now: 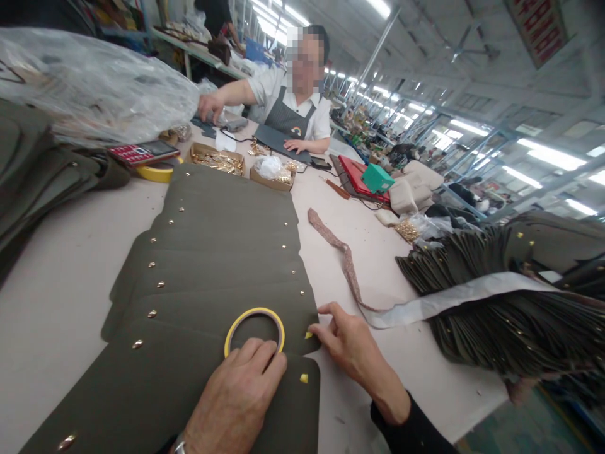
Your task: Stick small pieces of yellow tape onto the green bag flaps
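Note:
Overlapping olive-green panels [227,239] with small metal studs lie in a row across the table. My left hand [241,391] holds a roll of yellow tape [227,331], its fingers closed over the near rim. My right hand [347,340] is at the right edge of a panel, with thumb and index finger apart at a small yellow tape piece [309,335]. The thumb tip touches or nearly touches that piece. Another yellow piece [304,378] sits on the nearest panel, just below.
Stacked dark panels [496,315] stand at the right, crossed by a pale strip [439,302]. Boxes of metal parts [217,160], a bundle in clear plastic [99,88] and a red case [359,180] lie farther back. A person [293,113] sits opposite.

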Demonstrator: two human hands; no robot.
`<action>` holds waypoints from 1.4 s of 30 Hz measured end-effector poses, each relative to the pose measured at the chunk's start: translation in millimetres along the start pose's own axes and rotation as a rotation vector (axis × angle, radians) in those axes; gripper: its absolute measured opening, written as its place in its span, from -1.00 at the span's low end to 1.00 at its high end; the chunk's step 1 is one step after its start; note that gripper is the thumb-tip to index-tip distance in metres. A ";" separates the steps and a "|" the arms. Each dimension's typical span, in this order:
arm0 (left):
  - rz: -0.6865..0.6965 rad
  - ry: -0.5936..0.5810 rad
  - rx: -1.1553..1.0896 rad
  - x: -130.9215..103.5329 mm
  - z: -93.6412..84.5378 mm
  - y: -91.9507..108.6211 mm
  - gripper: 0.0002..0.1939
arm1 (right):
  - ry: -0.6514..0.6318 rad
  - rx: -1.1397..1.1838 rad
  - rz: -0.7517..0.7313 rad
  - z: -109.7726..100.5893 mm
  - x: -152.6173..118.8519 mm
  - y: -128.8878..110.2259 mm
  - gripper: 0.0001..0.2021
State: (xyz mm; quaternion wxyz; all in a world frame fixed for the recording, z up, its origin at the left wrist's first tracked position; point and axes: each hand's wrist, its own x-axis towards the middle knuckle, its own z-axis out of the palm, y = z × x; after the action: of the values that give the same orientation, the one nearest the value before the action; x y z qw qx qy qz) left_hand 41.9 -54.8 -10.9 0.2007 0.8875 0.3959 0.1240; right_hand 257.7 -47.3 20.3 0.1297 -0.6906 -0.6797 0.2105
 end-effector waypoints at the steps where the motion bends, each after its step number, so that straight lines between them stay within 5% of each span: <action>1: 0.000 0.002 -0.007 -0.1 -0.1 0.1 -0.76 | 0.026 -0.001 -0.061 -1.4 -2.5 1.8 -0.86; 5: -0.004 -0.003 -0.017 -0.5 -4.5 0.9 -0.81 | -0.016 -0.140 -0.355 -1.2 -9.4 4.6 -0.80; 8: -0.015 0.003 -0.004 0.1 -8.4 1.5 -0.79 | -0.094 -0.309 -0.441 1.9 -7.4 -0.4 -0.78; 14: 0.041 0.063 0.006 1.2 -6.9 -0.5 -0.81 | -0.223 -0.446 -0.234 -0.5 13.1 -28.6 -0.80; 19: 0.156 0.317 -0.009 -1.1 -9.7 -9.2 -0.77 | -0.301 -0.362 -0.033 -4.1 31.1 -35.6 -0.82; 24: 0.207 0.469 -0.057 -5.4 -29.3 -12.8 -0.76 | -0.371 -0.154 -0.069 -9.7 17.3 -24.3 -0.83; 31: 0.084 0.417 -0.095 -8.8 -38.0 -5.5 -0.52 | 0.176 0.331 -0.342 -5.6 -20.9 -35.4 -0.83; 36: 0.122 0.433 -0.036 -6.0 -30.2 -1.2 -0.54 | 0.240 0.337 -0.602 3.2 -24.6 -45.9 -0.85; 42: 0.198 0.436 -0.026 -1.7 -29.5 1.2 -0.65 | 0.338 0.229 -0.668 18.4 -22.0 -39.1 -0.88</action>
State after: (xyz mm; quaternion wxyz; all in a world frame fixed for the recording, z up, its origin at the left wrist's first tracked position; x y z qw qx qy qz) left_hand 30.5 -49.2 15.7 0.1090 0.8715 0.3393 0.3368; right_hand 214.8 -69.5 24.8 0.3772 -0.4375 -0.8082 0.1146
